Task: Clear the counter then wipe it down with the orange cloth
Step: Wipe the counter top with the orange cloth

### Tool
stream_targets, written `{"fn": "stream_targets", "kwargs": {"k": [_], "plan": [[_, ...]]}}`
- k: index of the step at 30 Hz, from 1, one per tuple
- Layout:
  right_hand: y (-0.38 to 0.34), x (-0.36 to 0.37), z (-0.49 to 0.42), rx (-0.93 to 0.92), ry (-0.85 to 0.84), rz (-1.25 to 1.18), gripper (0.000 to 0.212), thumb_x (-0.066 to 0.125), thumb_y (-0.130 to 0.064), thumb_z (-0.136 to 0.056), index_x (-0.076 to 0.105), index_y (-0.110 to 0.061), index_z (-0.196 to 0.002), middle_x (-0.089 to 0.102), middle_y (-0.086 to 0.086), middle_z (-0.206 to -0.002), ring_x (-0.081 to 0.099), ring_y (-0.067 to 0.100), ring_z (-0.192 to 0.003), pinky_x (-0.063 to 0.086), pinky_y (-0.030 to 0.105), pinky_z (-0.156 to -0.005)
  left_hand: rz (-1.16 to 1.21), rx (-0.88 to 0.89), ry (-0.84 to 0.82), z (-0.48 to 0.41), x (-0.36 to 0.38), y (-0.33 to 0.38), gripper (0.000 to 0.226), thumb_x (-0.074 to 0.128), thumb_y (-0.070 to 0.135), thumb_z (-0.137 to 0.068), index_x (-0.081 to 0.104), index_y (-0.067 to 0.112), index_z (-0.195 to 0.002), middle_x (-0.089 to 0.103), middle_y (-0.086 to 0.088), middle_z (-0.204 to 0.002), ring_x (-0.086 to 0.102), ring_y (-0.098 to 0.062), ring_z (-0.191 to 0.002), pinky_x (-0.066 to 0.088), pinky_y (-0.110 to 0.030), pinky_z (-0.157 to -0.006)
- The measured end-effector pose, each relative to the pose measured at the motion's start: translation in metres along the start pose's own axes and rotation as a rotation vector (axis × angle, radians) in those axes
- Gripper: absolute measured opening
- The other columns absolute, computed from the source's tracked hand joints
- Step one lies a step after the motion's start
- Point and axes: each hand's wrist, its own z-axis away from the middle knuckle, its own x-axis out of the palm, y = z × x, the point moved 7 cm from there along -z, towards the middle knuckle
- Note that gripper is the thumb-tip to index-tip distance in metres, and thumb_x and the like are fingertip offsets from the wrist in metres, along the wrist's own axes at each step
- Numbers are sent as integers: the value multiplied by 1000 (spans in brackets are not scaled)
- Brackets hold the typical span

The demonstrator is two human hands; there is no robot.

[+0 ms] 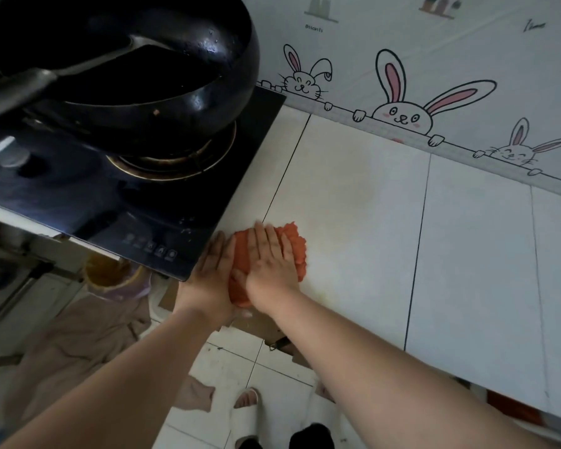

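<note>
The orange cloth point(293, 243) lies bunched on the white tiled counter point(467, 254), near its front edge and just right of the black stove. My right hand point(271, 259) presses flat on top of the cloth with straight fingers. My left hand point(212, 273) lies against the cloth's left side, fingers straight, beside the stove's corner. Most of the cloth is hidden under my hands.
A black stove point(162, 202) with a touch panel fills the left, carrying a large black wok point(136, 69) with a spatula in it. A wall point(434, 59) with rabbit drawings backs the counter. Below are floor tiles, a beige cloth point(78, 345) and white slippers.
</note>
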Motion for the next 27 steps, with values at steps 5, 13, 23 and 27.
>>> {"fn": "stream_targets", "kwargs": {"k": [5,13,23,27], "plan": [[30,-2,25,-180,-81,61,85,30,-66,-90,-2,-19,-152,-11,-2,-161,-18,14,-146,-16,41,-117,-197,148,-18,-3,10,20,144,68,74,-55,-48,33,-129,-44,9,-145,-31,-15,-140,-18,-47,-111],[88,-12,69,-62,-64,198,87,33,-73,-83,-5,-34,-150,-24,-3,-158,-33,21,-140,-20,55,-111,-310,237,-83,-16,0,36,93,46,61,-85,-13,27,-149,-21,4,-157,-15,-14,-146,-11,-36,-117],[81,2,89,-76,-90,187,90,39,-65,-88,-7,-21,-152,-13,5,-161,-20,28,-145,-7,54,-116,-454,157,-234,-19,-4,49,104,58,57,-81,-12,21,-149,-18,1,-158,-7,-18,-147,-3,-35,-120],[144,-7,138,-91,-58,212,87,44,-66,-85,11,-22,-152,6,2,-161,-3,28,-147,0,52,-117,-437,172,-232,-18,-6,49,105,59,55,-82,-14,20,-149,-19,1,-158,-7,-19,-147,0,-35,-120]]}}
